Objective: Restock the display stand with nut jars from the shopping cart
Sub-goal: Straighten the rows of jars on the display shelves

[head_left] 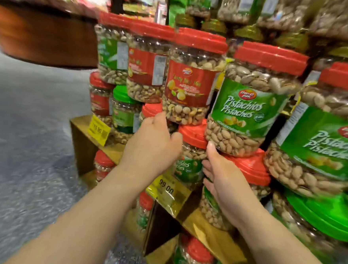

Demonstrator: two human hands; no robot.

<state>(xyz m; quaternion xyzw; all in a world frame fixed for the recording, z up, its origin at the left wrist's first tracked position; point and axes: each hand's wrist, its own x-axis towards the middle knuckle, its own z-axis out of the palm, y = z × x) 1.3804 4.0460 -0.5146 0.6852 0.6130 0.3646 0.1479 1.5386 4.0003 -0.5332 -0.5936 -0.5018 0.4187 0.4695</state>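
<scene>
A pistachio jar [189,166] with a red lid and green label stands on the middle tier of the wooden display stand [213,235]. My left hand [153,145] holds its left side, thumb by the lid, fingers hidden behind it. My right hand [221,178] grips its right side, with the thumb pointing up against the base of a larger pistachio jar [244,108] stacked above. A red-labelled mixed-nut jar [190,81] sits just above my left hand. No shopping cart is in view.
Several more red- and green-lidded jars crowd every tier, including a big pistachio jar [320,142] at the right. Yellow price tags [168,190] hang on the shelf edges. Grey floor [24,142] lies to the left, and a brown rounded counter [43,38] stands at the upper left.
</scene>
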